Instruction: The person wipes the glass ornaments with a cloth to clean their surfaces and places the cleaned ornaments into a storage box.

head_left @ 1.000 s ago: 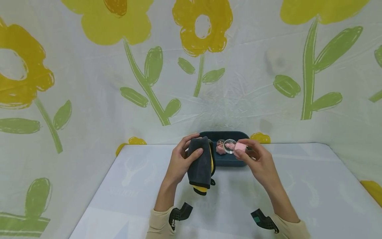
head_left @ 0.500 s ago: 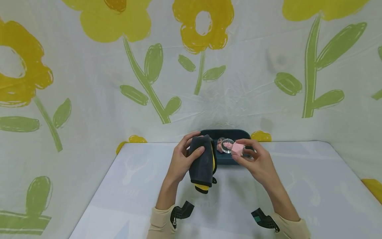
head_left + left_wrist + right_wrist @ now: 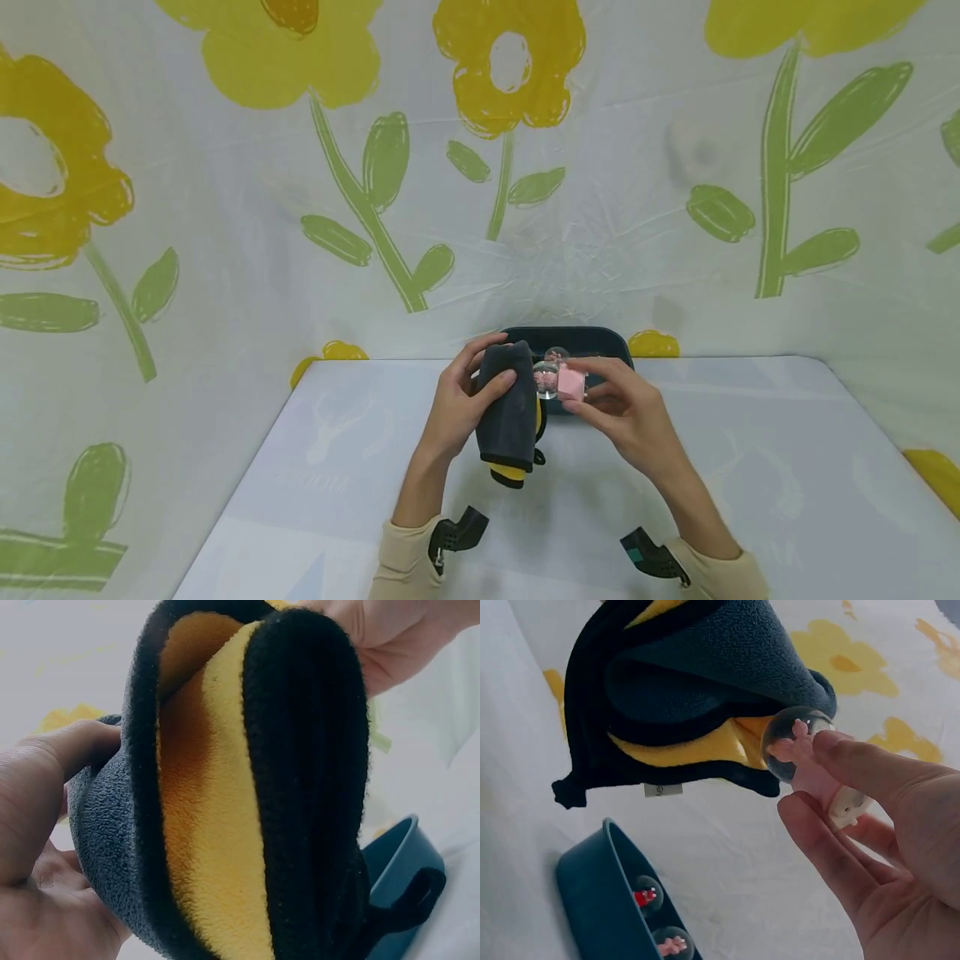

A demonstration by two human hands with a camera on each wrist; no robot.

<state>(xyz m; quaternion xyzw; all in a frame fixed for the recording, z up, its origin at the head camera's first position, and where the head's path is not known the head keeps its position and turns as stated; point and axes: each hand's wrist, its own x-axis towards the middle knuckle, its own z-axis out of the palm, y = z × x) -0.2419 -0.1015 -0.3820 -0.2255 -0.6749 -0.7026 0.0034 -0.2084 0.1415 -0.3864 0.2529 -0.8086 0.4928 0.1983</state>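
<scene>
My left hand grips a folded towel, dark grey outside and yellow inside with black edging. In the left wrist view the towel's folds gape, showing the yellow lining. My right hand pinches a small snow globe by its pink faceted base, between thumb and fingers. Its clear ball points left, with a pink figure inside. In the right wrist view the ball is right at the towel's edge; whether they touch I cannot tell. The globe is held in the air, tilted on its side.
Behind the hands, a dark blue tray stands at the table's back edge. It holds other snow globes, one with a red figure and one with a pink figure. A flower-printed curtain rises behind the table.
My right hand has moved left with the snow globe, from above the tray up to the towel, turning the pink base on the way. My left hand and the towel have barely moved.
</scene>
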